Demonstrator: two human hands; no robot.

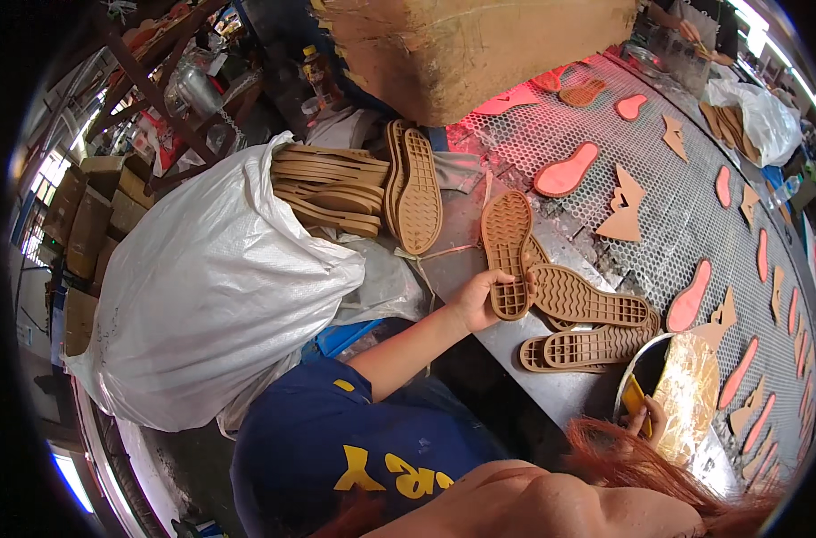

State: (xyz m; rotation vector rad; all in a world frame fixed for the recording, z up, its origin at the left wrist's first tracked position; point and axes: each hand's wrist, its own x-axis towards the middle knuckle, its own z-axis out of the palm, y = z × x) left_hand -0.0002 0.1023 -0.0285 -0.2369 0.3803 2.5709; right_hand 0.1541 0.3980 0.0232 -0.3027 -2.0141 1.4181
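Note:
My left hand (481, 301) is closed on the heel end of a brown shoe sole (507, 229), raised with its wavy, gridded tread in view. Several more soles (596, 299) overlap on the metal table edge just right of it, tread up. At the lower right, my right hand (648, 420) grips a flat yellow handle (634, 399) whose far end goes down into a round container (690, 394) partly covered in shiny tape or film. Loose hair hides part of that hand, and the container's contents are dark.
A white sack (220, 278) stuffed with brown soles (332, 184) stands at left. A conveyor of metal mesh (641, 233) runs along the right, carrying pink-faced soles (690, 296) and cut tan pieces (623, 206). A worn box-like hood (480, 54) covers its far end, glowing red beneath.

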